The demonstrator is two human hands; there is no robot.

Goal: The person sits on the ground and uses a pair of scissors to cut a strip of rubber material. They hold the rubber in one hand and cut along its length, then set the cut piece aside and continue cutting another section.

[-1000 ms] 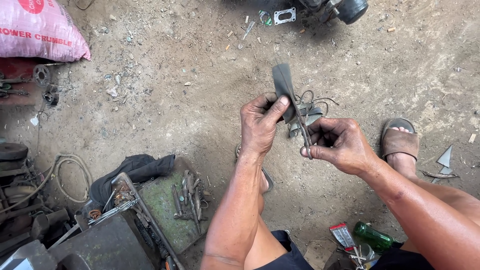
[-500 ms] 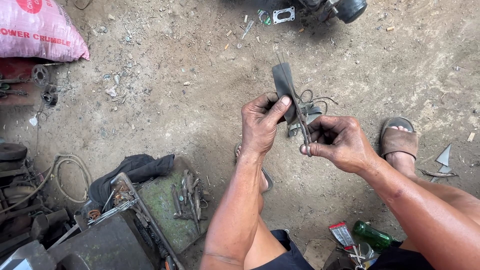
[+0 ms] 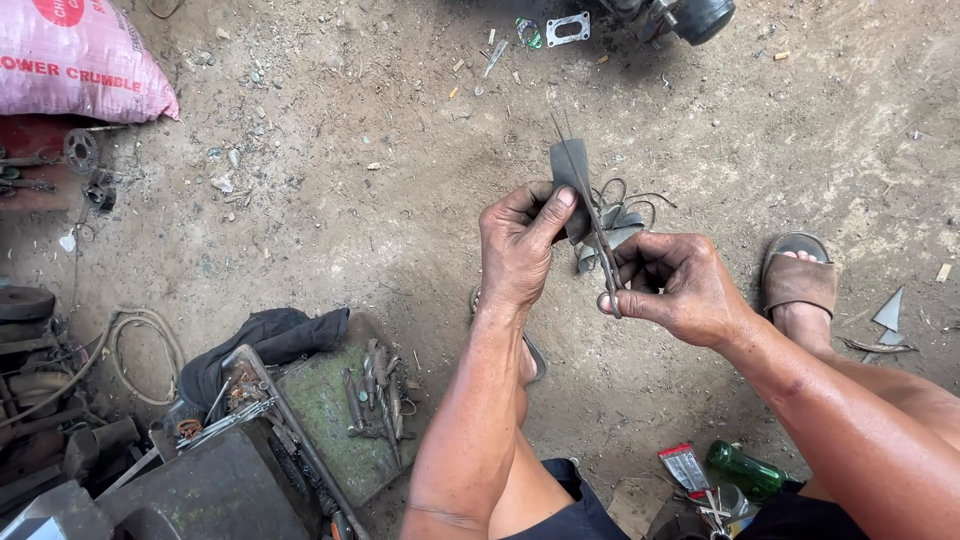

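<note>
Little has moved since the earlier frames: your right hand (image 3: pixel 672 285) sits a touch lower along the thin rod, and the dark strip stays where it was.

Left hand (image 3: pixel 520 245): closed grip on a dark flat strip (image 3: pixel 570 180), thumb pressed against its face, upper end standing clear above the fingers. Material cannot be told, rubber or metal.

Right hand: fingers pinched shut on the lower end of a thin metal rod (image 3: pixel 590 215), perhaps two laid together. Its long axis runs from your right fingertips up and slightly left, across the face of the strip, with the fine tips poking past the strip's top edge. Rod and strip touch or nearly touch where they cross; which, I cannot tell.

Key relation: strip lies up and left of your right grip, lengthwise almost parallel to the rod. Left hand is nearer the strip; right hand is nearer the rod's lower end.

Both items are held in the air above the dirt floor (image 3: pixel 380 200). Behind them on the floor: a tangle of wire and grey scrap (image 3: pixel 625 215). Lower left: open toolbox (image 3: pixel 330 420) with drill bits. Your sandalled foot (image 3: pixel 798 285) lies right of the hands; green bottle (image 3: pixel 750 470) near your knee.
</note>
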